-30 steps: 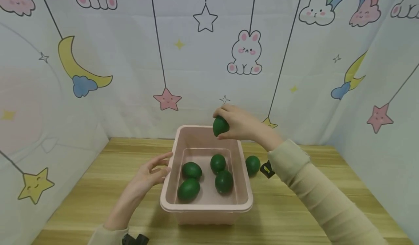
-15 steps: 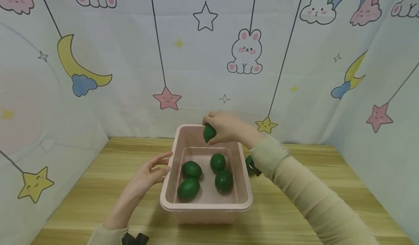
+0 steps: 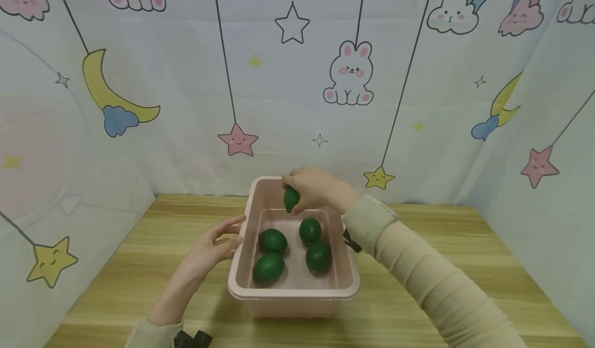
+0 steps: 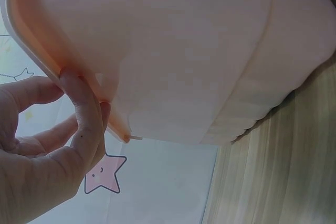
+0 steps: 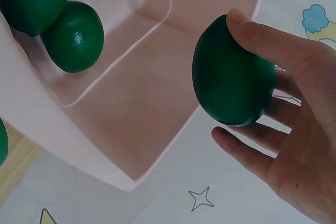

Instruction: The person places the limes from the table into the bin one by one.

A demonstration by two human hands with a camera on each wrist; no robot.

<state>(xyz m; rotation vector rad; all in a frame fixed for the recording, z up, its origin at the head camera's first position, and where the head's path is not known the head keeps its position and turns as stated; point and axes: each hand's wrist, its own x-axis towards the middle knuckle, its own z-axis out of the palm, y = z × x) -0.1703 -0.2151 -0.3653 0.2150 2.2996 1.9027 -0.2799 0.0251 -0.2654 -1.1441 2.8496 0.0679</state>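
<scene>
A smooth, dark green egg-shaped fruit is held between the thumb and fingers of my right hand. That hand is over the far part of a pink plastic bin. Inside, green fruits lie in two touching pairs, one pair at the left and another at the right. My left hand touches the bin's left rim with its thumb and fingertips, which the left wrist view shows against the rim's lip.
The bin stands on a wood-grain table. Another green fruit sits outside the bin, partly visible in the right wrist view and hidden by the right forearm in the head view. A cartoon-printed cloth hangs behind and at both sides.
My right hand has moved left and down with the fruit, from the bin's far right corner to above its inside. The left hand has stayed at the rim.
</scene>
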